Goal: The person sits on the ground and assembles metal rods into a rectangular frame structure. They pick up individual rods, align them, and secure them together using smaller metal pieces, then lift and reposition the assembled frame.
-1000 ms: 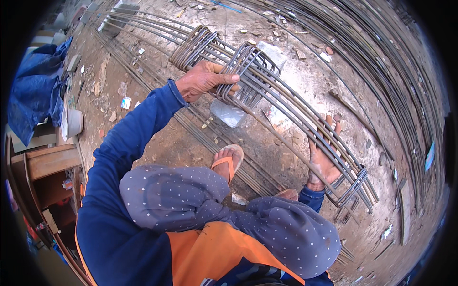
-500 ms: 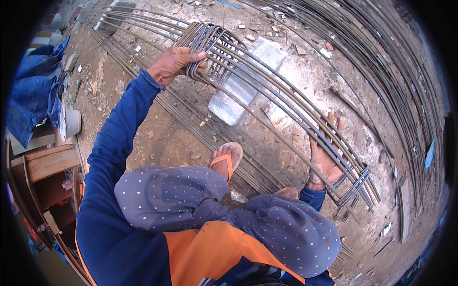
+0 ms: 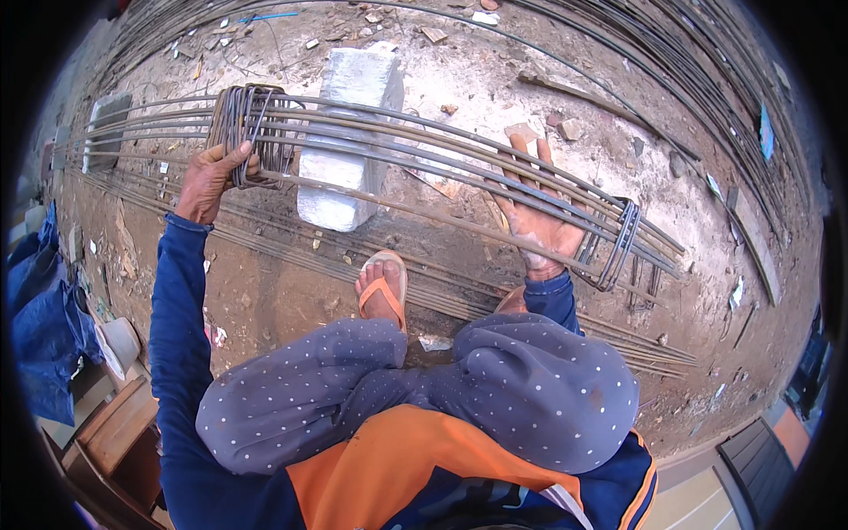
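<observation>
Several long steel rebars lie side by side across the view, resting on a pale concrete block (image 3: 340, 190). A thick bunch of bent rectangular stirrups (image 3: 231, 119) encircles the bars at left. My left hand (image 3: 209, 179) is closed on the near edge of this bunch, thumb on top. My right hand (image 3: 543, 225) lies beneath the bars toward their right end, palm up with fingers stretched out; the bars partly cover it. Just right of it, a smaller group of stirrups (image 3: 625, 243) hangs around the bars.
Another block (image 3: 106, 132) stands under the bars' far left part. More rods (image 3: 442, 305) lie on the dirt by my sandalled foot (image 3: 382, 296). A mass of long rods (image 3: 707, 106) curves along the far right. At left are a blue tarp (image 3: 53, 327), white bucket (image 3: 119, 344) and wooden furniture (image 3: 115, 428).
The view has turned, so the bars now run more level across it. My right hand sits slightly farther from the right stirrups. My left hand keeps its hold on the bunch.
</observation>
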